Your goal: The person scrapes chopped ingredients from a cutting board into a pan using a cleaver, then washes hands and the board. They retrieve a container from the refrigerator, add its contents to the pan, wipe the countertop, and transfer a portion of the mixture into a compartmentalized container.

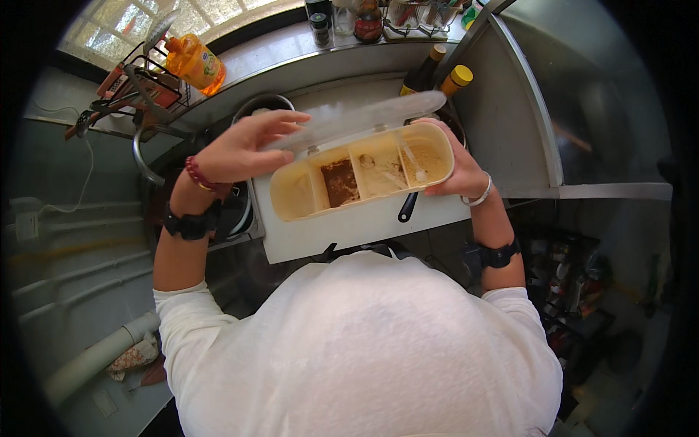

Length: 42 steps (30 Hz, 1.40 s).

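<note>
A yellowish plastic seasoning box (pixel 322 213) with several compartments is tilted over the white worktop. Its clear hinged lid (pixel 377 114) stands raised along the far side. My right hand (pixel 458 164) grips the box's right end. My left hand (pixel 254 145) is at the left end by the lid, fingers apart; whether it touches the lid is unclear. One compartment holds dark brown powder (pixel 339 183), the rightmost a tan granular seasoning (pixel 428 161) with a small clear spoon. Another small spoon lies in the compartment between them. A black handle (pixel 408 207) shows below the box.
The white worktop (pixel 295 240) lies under the box. Behind it stand a dark sauce bottle (pixel 423 71) and a yellow-capped bottle (pixel 457 79). A pot (pixel 265 101) is behind my left hand, the sink (pixel 246 218) at left. An orange detergent bottle (pixel 199 65) stands on the sill.
</note>
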### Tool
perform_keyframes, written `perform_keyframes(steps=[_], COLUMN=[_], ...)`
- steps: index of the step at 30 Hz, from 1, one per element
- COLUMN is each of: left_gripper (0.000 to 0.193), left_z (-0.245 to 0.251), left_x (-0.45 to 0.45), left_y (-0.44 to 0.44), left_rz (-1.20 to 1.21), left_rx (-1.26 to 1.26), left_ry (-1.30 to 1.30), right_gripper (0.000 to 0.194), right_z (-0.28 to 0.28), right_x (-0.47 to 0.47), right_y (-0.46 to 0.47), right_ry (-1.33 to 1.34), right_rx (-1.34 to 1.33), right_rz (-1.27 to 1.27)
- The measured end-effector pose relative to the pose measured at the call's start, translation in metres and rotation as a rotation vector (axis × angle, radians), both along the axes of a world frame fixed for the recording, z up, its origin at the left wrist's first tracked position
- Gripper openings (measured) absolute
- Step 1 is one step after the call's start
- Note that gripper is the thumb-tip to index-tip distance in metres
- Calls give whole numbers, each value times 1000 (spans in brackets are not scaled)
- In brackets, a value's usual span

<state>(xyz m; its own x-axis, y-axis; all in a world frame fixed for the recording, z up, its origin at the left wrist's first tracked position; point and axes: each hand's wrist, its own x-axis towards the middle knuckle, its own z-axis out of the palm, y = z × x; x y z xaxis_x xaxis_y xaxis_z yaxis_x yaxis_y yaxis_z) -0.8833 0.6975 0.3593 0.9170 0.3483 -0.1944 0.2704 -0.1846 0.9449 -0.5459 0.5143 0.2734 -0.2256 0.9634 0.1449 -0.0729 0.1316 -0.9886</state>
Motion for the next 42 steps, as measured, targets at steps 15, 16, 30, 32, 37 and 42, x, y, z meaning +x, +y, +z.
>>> perform_keyframes(steps=[15, 16, 30, 32, 37, 42], left_gripper=[71, 71, 51, 70, 32, 47], left_z=[-122, -124, -180, -187, -211, -268], left_x=[-50, -52, -123, -122, -134, -183], left_y=[-106, -109, -110, -108, -111, -132], left_rz=[467, 505, 658, 725, 596, 931], left_rx=[-443, -378, -375, -731, -626, -977], left_ry=[-289, -300, -306, -380, -197, -202], right_gripper=[100, 98, 94, 93, 92, 121], right_z=[-20, -22, -50, -65, -143, -156], right_x=[-12, -17, -81, -82, -104, -164], right_y=[-20, -17, -1, -2, 10, -11], right_ry=[-172, -172, -308, -294, -585, -762], right_rx=[44, 17, -109, -194, 57, -102], right_rz=[3, -8, 94, 101, -29, -211])
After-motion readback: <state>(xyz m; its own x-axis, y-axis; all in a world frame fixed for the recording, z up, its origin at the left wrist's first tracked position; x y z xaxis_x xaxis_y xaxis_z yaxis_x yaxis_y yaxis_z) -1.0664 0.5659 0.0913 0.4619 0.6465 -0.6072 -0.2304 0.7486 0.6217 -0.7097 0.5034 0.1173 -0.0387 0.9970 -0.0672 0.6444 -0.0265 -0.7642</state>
